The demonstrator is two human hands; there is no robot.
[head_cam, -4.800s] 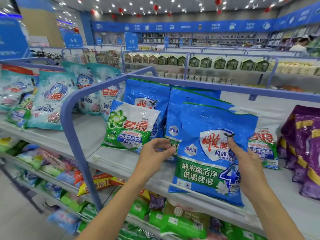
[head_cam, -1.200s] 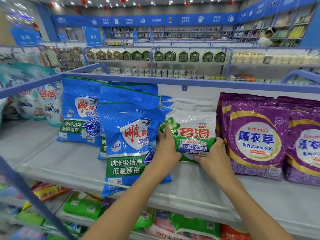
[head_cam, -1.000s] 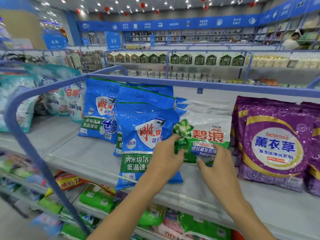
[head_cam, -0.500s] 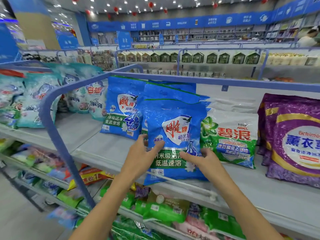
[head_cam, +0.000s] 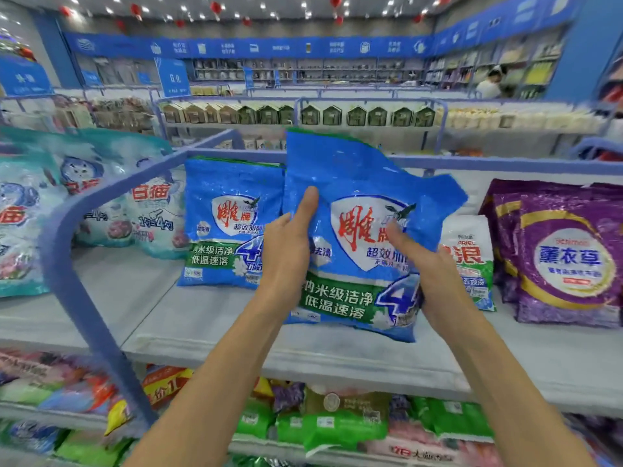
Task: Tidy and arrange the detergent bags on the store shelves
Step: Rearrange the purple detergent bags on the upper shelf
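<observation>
- Holding blue detergent bag up at frame centre, lower edge just above grey shelf.
- Gripping its left edge w/ left hand, thumb across the front.
- Clasping lower right side w/ right hand, thumb pressing on the logo.
- Leaning upright behind, centre-left: second blue bag.
- Peeking out at right, partly hidden: white-green Ariel bag, next to purple lavender bags.

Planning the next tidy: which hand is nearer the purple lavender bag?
Right. The right hand grips the blue bag's edge nearest the purple bag; the left hand holds its far edge.
</observation>
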